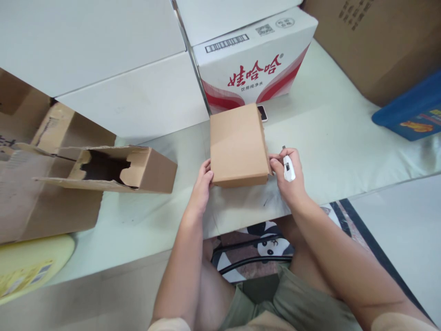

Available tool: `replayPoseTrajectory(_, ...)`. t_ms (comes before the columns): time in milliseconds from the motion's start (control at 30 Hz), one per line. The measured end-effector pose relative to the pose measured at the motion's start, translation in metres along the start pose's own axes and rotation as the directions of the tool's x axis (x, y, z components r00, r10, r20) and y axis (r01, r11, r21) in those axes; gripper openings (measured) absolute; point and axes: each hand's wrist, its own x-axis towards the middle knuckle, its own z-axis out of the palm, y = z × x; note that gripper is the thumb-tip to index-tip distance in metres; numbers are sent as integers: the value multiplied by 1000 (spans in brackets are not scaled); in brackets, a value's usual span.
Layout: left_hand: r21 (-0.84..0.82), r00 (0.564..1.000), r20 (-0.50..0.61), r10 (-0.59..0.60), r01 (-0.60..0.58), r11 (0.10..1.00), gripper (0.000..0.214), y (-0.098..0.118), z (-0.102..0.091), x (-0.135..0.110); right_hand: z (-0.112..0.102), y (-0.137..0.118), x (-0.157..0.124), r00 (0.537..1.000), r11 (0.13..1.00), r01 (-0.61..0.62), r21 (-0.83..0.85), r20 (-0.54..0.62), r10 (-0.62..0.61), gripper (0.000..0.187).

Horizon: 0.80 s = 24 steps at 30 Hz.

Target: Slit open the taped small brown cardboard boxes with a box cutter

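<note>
A small closed brown cardboard box (237, 145) lies on the pale table (337, 138) in front of me. My left hand (203, 184) presses its fingers against the box's near left corner. My right hand (287, 172) touches the box's near right corner with its fingertips while it grips a small white utility knife (288, 168), its tip pointing away from me.
A torn open brown carton (113, 170) lies to the left, beside a larger brown carton (27, 184). A white water carton with red print (255, 64) stands behind the box, a phone (262, 112) at its foot. A blue box (413, 110) sits at the right.
</note>
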Motion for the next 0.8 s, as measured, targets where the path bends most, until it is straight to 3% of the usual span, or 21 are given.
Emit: replayPoseTrajectory(800,-2,999,-32,-7,7,1000,63,-2,0,0,0,0,-1,999,999,-15,-30,29,16,31)
